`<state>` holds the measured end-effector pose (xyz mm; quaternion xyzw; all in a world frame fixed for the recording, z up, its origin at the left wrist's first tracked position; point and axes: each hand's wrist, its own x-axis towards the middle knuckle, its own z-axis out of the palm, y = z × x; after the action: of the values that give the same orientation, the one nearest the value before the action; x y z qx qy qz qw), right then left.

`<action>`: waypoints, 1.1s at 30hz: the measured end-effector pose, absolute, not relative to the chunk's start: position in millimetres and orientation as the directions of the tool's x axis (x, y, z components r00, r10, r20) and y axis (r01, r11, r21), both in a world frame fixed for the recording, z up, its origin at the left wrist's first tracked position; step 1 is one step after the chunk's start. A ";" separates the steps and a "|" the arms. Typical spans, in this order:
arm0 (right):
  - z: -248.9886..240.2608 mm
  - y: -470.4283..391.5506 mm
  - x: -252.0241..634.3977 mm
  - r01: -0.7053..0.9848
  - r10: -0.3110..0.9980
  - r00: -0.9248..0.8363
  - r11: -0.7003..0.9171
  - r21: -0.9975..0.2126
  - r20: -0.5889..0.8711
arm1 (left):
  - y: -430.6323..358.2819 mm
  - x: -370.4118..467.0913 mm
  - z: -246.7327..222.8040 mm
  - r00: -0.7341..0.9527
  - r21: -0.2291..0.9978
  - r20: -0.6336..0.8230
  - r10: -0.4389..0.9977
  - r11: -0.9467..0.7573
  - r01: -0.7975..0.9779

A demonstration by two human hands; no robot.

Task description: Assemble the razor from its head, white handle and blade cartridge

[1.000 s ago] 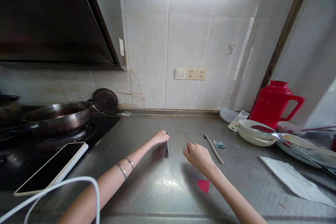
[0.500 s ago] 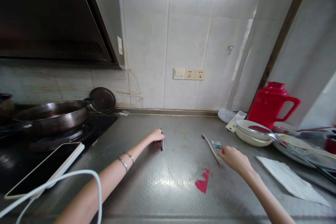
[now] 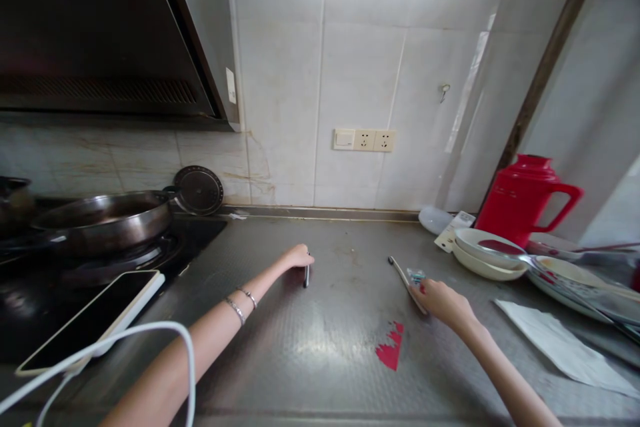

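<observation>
My left hand (image 3: 299, 257) is closed around a slim dark and silvery object (image 3: 307, 277), its lower end poking out below the fingers toward the counter. Its kind is hidden by the hand. On the right, the fingers of my right hand (image 3: 445, 303) close over the lower half of a thin pale stick with a dark end (image 3: 400, 271), which lies slanted on the metal counter (image 3: 320, 373). Just beyond those fingers is a small clear packet with teal marks (image 3: 416, 274). A torn red patch (image 3: 391, 347) shows on the counter between my hands.
A phone (image 3: 93, 320) with a white cable (image 3: 150, 328) lies at left, by a pan (image 3: 107, 219) on the stove. At right stand a red thermos jug (image 3: 520, 197), stacked bowls (image 3: 487, 268) and other dishes, with a white paper napkin (image 3: 565, 343) in front.
My right hand has shifted slightly left onto the pale stick, from beside it. My left hand has barely moved; its slim object tilts a little differently. The view has shifted slightly.
</observation>
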<state>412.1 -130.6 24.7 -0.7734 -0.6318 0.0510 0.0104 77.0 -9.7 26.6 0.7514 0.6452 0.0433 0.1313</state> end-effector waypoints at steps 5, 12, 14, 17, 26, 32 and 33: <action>24.9 -127.4 407.7 0.979 0.980 0.190 -0.193 -0.057 -0.057 | -13.2 77.3 27.1 0.169 0.243 -0.090 0.982 -0.143 0.959; 20.1 -120.9 407.4 0.988 0.986 0.138 -0.144 -0.055 -0.097 | -24.4 76.0 24.5 0.172 0.253 -0.059 0.983 -0.152 0.956; 18.6 -119.5 407.9 0.989 0.987 0.125 -0.132 -0.061 -0.101 | -28.1 74.3 23.4 0.171 0.265 -0.047 0.984 -0.153 0.952; 18.1 -118.5 403.0 0.991 0.989 0.118 -0.123 -0.053 -0.092 | -31.2 71.6 21.3 0.157 0.285 -0.033 0.987 -0.141 0.948; 25.7 -116.5 303.8 0.999 0.998 0.008 -0.005 -0.042 0.065 | -32.9 67.3 12.5 0.107 0.316 0.023 0.994 -0.109 0.942; 29.9 -109.5 232.1 0.986 0.985 -0.150 0.155 -0.054 0.086 | -37.2 67.2 8.4 0.091 0.313 0.054 0.994 -0.103 0.944; 30.4 -108.1 224.8 0.984 0.982 -0.163 0.168 -0.053 0.091 | -38.0 67.4 8.2 0.087 0.310 0.059 0.994 -0.101 0.945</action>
<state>224.8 -108.1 30.4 -0.6448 -0.7625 -0.0090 0.0518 67.4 -38.0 8.2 0.7308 0.6636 0.1278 0.0959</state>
